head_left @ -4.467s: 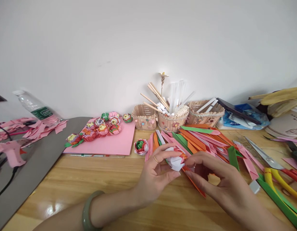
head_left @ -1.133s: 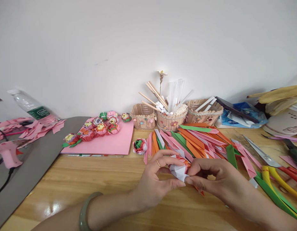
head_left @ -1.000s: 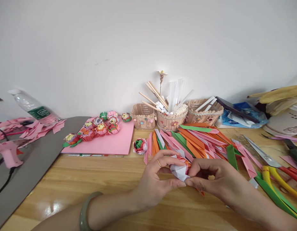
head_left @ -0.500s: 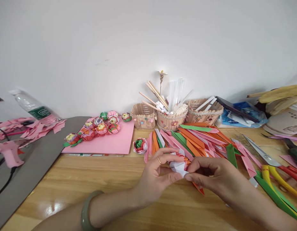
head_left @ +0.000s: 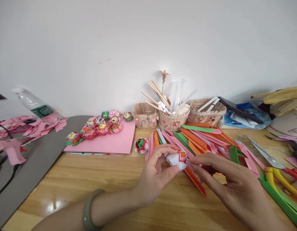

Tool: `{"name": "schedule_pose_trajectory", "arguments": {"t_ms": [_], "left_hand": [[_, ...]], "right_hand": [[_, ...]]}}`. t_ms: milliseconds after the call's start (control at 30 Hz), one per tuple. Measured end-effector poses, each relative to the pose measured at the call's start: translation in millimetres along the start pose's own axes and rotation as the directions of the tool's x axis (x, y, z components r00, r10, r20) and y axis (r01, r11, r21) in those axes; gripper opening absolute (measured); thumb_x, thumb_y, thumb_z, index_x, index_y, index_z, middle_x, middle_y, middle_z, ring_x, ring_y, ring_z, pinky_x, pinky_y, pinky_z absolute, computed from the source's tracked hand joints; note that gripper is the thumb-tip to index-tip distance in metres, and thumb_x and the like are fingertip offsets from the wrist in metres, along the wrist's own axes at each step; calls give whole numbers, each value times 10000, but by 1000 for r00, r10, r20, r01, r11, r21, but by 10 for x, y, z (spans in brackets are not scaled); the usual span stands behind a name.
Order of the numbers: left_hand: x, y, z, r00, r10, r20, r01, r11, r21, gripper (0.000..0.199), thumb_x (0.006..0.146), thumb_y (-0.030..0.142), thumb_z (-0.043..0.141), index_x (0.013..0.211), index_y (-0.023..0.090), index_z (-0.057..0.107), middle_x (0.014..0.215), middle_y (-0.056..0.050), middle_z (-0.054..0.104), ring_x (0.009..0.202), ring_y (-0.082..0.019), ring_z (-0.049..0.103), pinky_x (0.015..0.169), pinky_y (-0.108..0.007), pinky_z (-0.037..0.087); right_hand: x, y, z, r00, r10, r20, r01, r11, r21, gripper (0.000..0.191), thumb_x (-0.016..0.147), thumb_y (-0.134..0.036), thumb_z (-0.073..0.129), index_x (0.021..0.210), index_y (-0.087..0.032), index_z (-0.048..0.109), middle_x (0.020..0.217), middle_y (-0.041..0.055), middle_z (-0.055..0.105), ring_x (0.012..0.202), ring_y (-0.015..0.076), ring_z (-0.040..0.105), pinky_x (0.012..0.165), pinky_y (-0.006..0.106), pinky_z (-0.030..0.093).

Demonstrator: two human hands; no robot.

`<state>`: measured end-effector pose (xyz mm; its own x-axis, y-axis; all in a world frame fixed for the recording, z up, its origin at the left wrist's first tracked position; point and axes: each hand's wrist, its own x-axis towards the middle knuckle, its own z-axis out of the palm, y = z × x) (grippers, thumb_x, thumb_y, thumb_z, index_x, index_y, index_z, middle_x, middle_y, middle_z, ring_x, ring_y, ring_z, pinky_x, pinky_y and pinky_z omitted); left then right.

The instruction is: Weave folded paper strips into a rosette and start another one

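Between the thumb and fingers of my left hand [head_left: 159, 171] sits a folded paper flower [head_left: 176, 159], white outside with orange and red folds showing. My right hand [head_left: 223, 179] is at the flower's right side, thumb and forefinger pinched on a narrow pale paper end, partly hidden by the fingertips. Just behind both hands lies a pile of folded paper strips [head_left: 194, 142] in orange, pink, green and white. A finished-looking paper flower [head_left: 141, 145] with a green centre rests left of the pile.
Several paper flowers [head_left: 102, 128] lie on pink paper [head_left: 122, 141]. Behind stand three wooden-stick baskets, the middle basket [head_left: 173, 120] holding sticks. Scissors [head_left: 271, 160] lie at right. A pink glue gun [head_left: 12, 150] and a plastic bottle [head_left: 38, 104] are at left.
My right hand has shifted a little right, away from the flower's body. More of the flower now shows, turned in my left hand. The view has swung slightly left.
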<state>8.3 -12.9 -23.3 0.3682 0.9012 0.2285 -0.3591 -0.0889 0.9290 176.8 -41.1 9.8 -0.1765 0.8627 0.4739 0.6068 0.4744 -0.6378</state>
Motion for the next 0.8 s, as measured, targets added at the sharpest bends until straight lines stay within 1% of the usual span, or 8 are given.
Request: {"name": "schedule_pose_trajectory", "arguments": {"t_ms": [100,200,267,333,467,533,667,800], "left_hand": [[-1,16,2,999,-34,-33,33,999,-34,227,753,191,623,965,226,549,1104,-30,486,992,-145,534,883,-286,424],[-3,14,4,997,-42,-69,39,999,-35,223,756,192,622,964,223,549,1094,-23,491,1003,-141,522,893,-269,409],[-2,4,5,996,-35,-78,32,999,-38,216,766,191,612,970,226,549,1087,-22,492,992,-137,521,874,-259,415],[-3,-6,4,997,-32,-75,29,999,-45,214,775,188,603,977,232,547,1087,-21,492,982,-132,521,860,-253,419],[-12,-22,0,1000,-9,-25,8,999,-40,230,769,176,611,980,246,553,1104,-20,480,1003,-138,512,875,-265,410],[-18,-29,-1,1000,23,12,-22,999,-28,242,763,164,616,981,252,559,1115,-25,463,1013,-145,507,866,-271,417],[-32,-33,2,994,78,79,-77,997,-24,278,760,132,614,992,277,567,1136,-23,427,1025,-140,497,869,-271,417],[-47,-22,0,991,64,115,-63,998,-8,293,768,119,603,1000,294,570,1145,-18,415,1008,-129,494,853,-258,420]], "right_hand": [[-58,29,16,979,-198,-46,187,965,-185,227,826,-140,485,1007,-197,609,844,69,677,685,145,643,535,216,504],[-101,53,33,922,-385,26,372,868,-330,288,840,-106,456,1101,-162,564,798,67,662,622,138,628,495,231,479],[-123,52,34,874,-474,107,481,811,-333,302,841,-83,445,1120,-145,544,761,52,661,614,139,623,491,238,470],[-135,40,31,859,-498,117,508,802,-316,284,846,-79,437,1098,-160,541,754,40,663,626,138,622,512,241,475],[-108,20,37,952,-305,-11,292,921,-256,131,865,-143,452,933,-193,553,745,31,624,593,115,592,504,215,477],[-76,18,47,981,-195,5,193,967,-167,63,859,-186,481,861,-188,544,688,13,582,537,100,552,472,202,465],[-21,20,58,994,-94,50,97,994,-59,92,839,-240,521,765,-187,538,628,-4,552,498,102,520,441,206,446],[13,20,56,993,14,120,-19,999,35,157,837,-254,527,690,-200,527,592,-18,556,502,105,525,437,202,432]]}}
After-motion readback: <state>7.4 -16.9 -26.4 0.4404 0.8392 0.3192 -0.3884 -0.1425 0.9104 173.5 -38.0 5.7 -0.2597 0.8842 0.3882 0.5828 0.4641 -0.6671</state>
